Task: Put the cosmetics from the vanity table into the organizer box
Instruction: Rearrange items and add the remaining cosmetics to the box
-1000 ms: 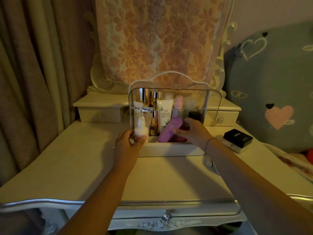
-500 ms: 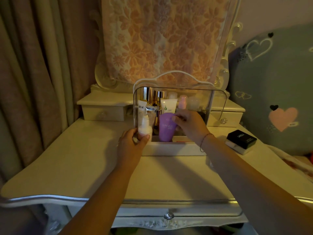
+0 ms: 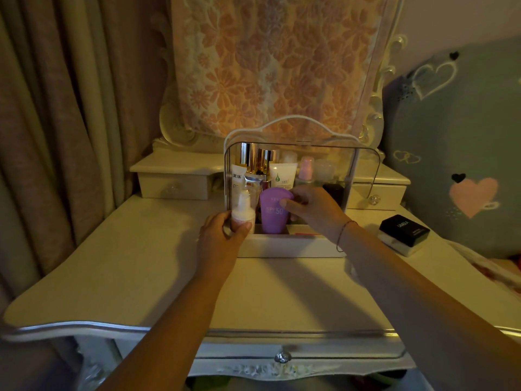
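The clear-fronted organizer box [image 3: 293, 245] stands at the back middle of the vanity table [image 3: 141, 266], packed with several tubes and bottles. A purple SPF 50 tube [image 3: 273, 213] stands upright in its front row, with my right hand [image 3: 313, 208] pinching its top edge. My left hand [image 3: 221, 235] grips a small white pump bottle [image 3: 243, 213] at the box's front left corner. A black-lidded jar [image 3: 403, 232] sits on the table to the right of the box.
Two small drawer units [image 3: 174, 179] [image 3: 377, 190] flank the box at the back. A mirror draped with floral cloth [image 3: 276, 60] rises behind. Curtains [image 3: 56, 122] hang at the left, and a heart-patterned cushion [image 3: 462, 153] leans at the right.
The purple tube went from lying tilted in my right hand to standing upright in the box's front row. My left hand stayed on the white pump bottle.
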`<state>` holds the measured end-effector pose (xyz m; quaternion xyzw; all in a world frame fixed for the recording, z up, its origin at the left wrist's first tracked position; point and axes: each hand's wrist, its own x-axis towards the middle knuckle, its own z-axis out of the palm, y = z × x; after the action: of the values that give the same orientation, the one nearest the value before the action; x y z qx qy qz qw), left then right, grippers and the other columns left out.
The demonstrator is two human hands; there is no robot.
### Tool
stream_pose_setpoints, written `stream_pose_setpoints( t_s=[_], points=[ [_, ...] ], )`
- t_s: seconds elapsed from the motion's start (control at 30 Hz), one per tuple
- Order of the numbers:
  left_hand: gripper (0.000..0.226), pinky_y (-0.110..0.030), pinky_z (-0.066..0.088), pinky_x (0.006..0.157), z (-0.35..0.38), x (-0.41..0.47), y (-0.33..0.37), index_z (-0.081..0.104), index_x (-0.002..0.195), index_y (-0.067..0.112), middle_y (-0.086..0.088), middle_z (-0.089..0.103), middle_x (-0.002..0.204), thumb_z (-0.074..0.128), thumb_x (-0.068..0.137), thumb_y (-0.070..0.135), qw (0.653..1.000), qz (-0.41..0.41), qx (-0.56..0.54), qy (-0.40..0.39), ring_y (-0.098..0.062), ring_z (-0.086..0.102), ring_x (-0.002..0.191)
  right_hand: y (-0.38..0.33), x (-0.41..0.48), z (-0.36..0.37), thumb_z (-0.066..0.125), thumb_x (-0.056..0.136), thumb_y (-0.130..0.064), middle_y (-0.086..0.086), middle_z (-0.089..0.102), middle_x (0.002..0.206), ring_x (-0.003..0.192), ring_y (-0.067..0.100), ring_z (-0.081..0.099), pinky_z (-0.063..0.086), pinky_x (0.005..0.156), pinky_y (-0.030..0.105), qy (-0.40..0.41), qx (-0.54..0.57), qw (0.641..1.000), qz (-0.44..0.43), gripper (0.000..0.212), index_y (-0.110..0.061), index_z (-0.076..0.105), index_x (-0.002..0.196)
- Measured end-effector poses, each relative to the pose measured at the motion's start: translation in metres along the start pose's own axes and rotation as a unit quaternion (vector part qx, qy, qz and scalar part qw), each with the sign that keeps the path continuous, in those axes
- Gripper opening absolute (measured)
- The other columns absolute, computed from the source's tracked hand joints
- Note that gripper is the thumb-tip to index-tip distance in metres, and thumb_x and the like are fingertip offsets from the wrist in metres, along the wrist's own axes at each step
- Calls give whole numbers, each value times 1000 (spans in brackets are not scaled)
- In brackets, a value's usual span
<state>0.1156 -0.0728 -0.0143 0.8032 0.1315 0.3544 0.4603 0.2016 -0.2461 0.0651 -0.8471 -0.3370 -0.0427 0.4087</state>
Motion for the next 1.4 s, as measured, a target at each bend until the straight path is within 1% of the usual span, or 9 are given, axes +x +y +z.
stream_pose_setpoints(
  t_s=[0.23,0.37,0.47,0.57,0.67,0.93,1.07,1.23,1.4],
  points=[
    [33,-38,47,84,-2,-2,1,58,107,21,1,55,106,68,78,34,1000,-2,-14,-2,-19,53,99,8,-27,-26,59,91,-26,-7,62,87,82,6,57,44,68,17,47,-18,999,13,15,-17,67,99],
    [29,-33,47,78,-2,-1,-2,58,104,25,1,56,103,68,78,34,1000,10,-10,1,-16,54,92,42,-73,-63,62,88,-20,-11,65,82,78,-1,59,44,65,10,170,3,985,20,8,-24,69,90],
    [22,-29,44,68,1,0,-1,56,94,29,0,58,96,70,77,33,1000,16,-17,8,-16,54,82,82,-90,-91,68,83,-18,-3,66,89,86,12,61,46,71,22,282,-25,955,87,7,-21,67,90],
    [21,-19,38,60,2,0,0,55,92,29,1,58,93,70,77,33,1000,9,-17,11,-5,51,73,124,-86,-112,78,75,-26,13,51,127,117,30,50,45,96,45,251,-88,936,230,51,-13,58,120],
    [22,-19,36,58,1,-2,-1,54,93,30,4,56,92,68,78,37,1000,5,-11,7,-3,51,74,151,-80,-118,82,70,-28,13,38,143,128,34,41,38,105,47,173,-50,937,298,79,-16,41,137],
    [23,-19,35,58,2,-3,2,53,95,30,4,56,95,68,79,37,1000,-6,-3,7,-2,50,74,149,-87,-119,84,67,-25,15,47,137,122,32,48,41,103,48,203,-48,946,247,84,-14,41,138],
    [25,-18,35,58,1,-3,2,55,98,29,12,54,87,68,78,38,1000,-6,-6,10,-2,50,74,103,-108,-114,84,64,-21,5,42,123,103,5,41,40,88,23,279,-49,954,102,82,-12,43,133],
    [45,-16,36,64,2,-4,4,54,116,21,4,55,108,69,77,39,999,-15,1,33,-7,51,87,51,-126,-79,85,61,-14,-5,41,117,106,5,42,40,86,13,180,-11,984,10,77,-30,42,122],
    [51,-31,42,80,-3,-11,16,49,114,15,-4,53,111,69,75,41,992,48,29,109,-19,50,102,29,-117,-47,86,62,-17,-12,42,122,112,-1,43,40,89,6,46,13,999,-14,81,-39,37,123]
  ],
)
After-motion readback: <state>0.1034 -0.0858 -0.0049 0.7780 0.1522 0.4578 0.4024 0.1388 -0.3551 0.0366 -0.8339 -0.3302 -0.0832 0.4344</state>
